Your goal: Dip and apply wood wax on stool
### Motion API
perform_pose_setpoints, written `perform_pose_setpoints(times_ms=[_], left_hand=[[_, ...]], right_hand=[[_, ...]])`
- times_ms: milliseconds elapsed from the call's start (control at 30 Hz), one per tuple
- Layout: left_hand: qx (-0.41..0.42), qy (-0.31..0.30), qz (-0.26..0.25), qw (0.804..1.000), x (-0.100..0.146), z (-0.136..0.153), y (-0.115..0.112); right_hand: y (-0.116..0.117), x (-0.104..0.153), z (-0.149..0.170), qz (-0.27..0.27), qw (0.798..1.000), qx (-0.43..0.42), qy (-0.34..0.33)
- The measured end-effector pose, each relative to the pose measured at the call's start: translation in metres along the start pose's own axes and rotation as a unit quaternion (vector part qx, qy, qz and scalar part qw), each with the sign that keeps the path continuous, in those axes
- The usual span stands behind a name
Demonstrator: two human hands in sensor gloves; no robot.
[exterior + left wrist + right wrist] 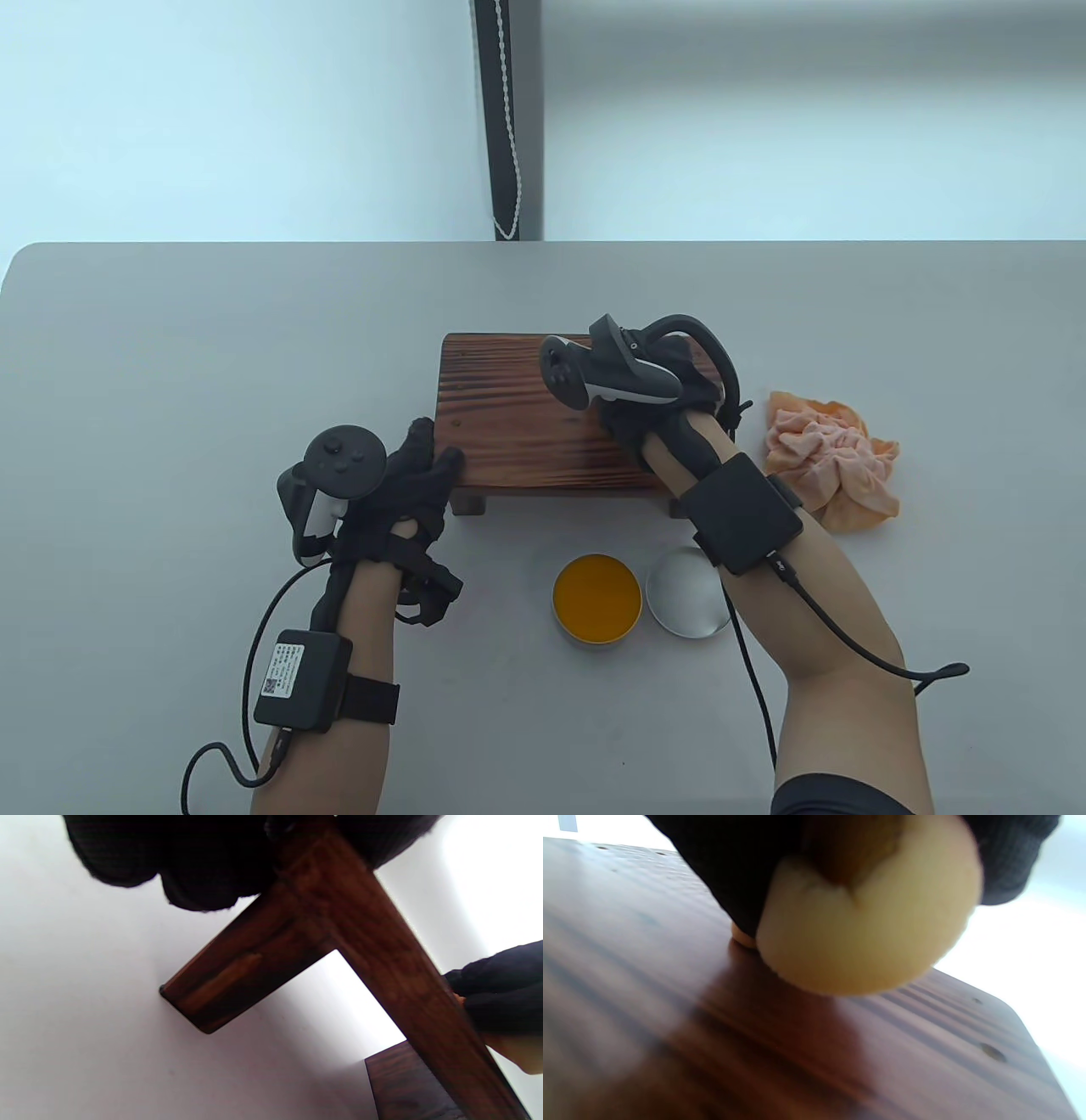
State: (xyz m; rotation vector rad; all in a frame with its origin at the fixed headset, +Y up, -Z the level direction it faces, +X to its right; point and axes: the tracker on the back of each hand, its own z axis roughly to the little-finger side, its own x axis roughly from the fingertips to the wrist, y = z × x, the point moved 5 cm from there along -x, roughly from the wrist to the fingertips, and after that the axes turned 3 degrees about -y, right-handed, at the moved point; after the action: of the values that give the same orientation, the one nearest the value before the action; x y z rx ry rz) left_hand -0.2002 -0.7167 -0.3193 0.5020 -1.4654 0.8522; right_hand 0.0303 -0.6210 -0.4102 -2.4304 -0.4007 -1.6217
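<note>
Your forearms fill the near edge of the table (170,340), and just past them sit the open wax tin (596,597) and its lid (689,592), touching side by side. Beyond those, mid-table, stands the stool (509,407): solid dark wood, stiff, probably heavy enough to stay put but liable to slide on the smooth top, so keep it braced. Your left hand (407,492) does that now, fingers curled round the stool's near left corner. Your right hand (653,399) rests over the seat's right side, fingers curled round a pale sponge (865,929) pressed to the wood; it looks soft, though that view is blurred. A waxed seat will probably turn slick, so grip the edges, not the top. An orange cloth (836,463) lies bunched right of the stool, well clear. Tin and lid lie under your right forearm's path, so lift over them.
</note>
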Motion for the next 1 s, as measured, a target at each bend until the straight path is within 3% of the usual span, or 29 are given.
perform_pose_setpoints(times_ms=[100, 200, 267, 467, 567, 633, 833, 1000], left_hand=[[0.002, 0.001, 0.0, 1.0, 0.0, 0.0, 0.0], [0.002, 0.001, -0.001, 1.0, 0.0, 0.0, 0.0], [-0.003, 0.0, -0.002, 1.0, 0.0, -0.001, 0.0], [0.0, 0.0, 0.001, 1.0, 0.0, -0.001, -0.001], [0.001, 0.001, 0.0, 1.0, 0.001, -0.001, -0.001], [-0.002, 0.001, -0.001, 1.0, 0.001, -0.001, 0.0], [-0.008, -0.002, 0.002, 1.0, 0.0, -0.001, 0.0], [-0.007, 0.0, 0.002, 1.0, 0.0, -0.001, 0.0]], right_hand=[[0.005, -0.003, 0.013, -0.009, 1.0, -0.003, 0.027], [0.003, 0.008, 0.001, -0.045, 0.999, 0.008, -0.017], [0.0, 0.011, -0.007, -0.033, 0.999, -0.005, -0.043], [0.008, 0.0, 0.024, 0.002, 0.999, -0.019, 0.032], [0.008, 0.01, 0.016, -0.039, 0.999, 0.002, -0.003], [0.005, 0.012, 0.009, -0.038, 0.998, -0.031, -0.038], [0.01, -0.002, 0.034, -0.005, 0.999, -0.036, 0.037], [0.007, 0.013, 0.014, -0.049, 0.999, -0.006, -0.019]])
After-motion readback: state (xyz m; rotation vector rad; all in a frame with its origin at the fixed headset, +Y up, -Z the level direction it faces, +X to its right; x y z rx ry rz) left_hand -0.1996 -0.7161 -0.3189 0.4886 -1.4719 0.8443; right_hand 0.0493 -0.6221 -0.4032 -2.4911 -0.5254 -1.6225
